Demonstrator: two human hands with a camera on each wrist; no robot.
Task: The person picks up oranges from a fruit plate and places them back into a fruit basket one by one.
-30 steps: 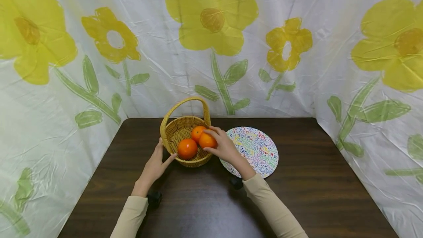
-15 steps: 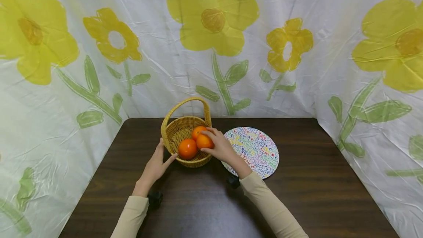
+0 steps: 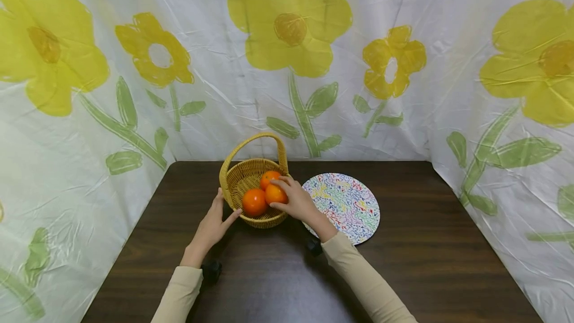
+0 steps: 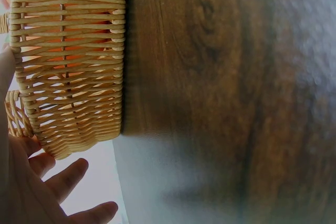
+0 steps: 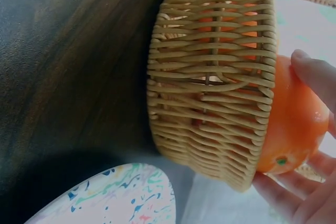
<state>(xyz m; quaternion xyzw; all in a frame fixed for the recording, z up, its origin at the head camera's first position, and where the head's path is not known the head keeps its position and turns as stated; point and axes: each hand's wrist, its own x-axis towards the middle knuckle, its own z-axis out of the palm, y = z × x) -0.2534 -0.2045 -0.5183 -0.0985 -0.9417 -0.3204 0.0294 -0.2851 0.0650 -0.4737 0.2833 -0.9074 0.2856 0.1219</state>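
A wicker basket (image 3: pixel 263 223) with an arched handle stands near the back of the table. Three round orange fruits are in its right part: a glossy one (image 3: pixel 254 203) in front, one (image 3: pixel 269 178) behind, and an orange (image 3: pixel 275 194) at the right rim. My right hand (image 3: pixel 298 202) holds that last orange between thumb and fingers. The right wrist view shows the orange (image 5: pixel 294 116) standing above the rim, its green stem spot visible. On the basket's left side, my left hand (image 3: pixel 213 223) rests with thumb and fingers spread, touching the wicker.
Right of the basket lies a round mat (image 3: pixel 345 208) with a multicoloured squiggle pattern, partly behind my right wrist. The dark wooden table (image 3: pixel 430 253) ends at a white curtain (image 3: pixel 215 113) with yellow flowers. Both wrists carry small black devices.
My right hand has moved slightly left and down with the orange, bringing it further over the basket beside the other fruits. The left hand stays at the basket's side.
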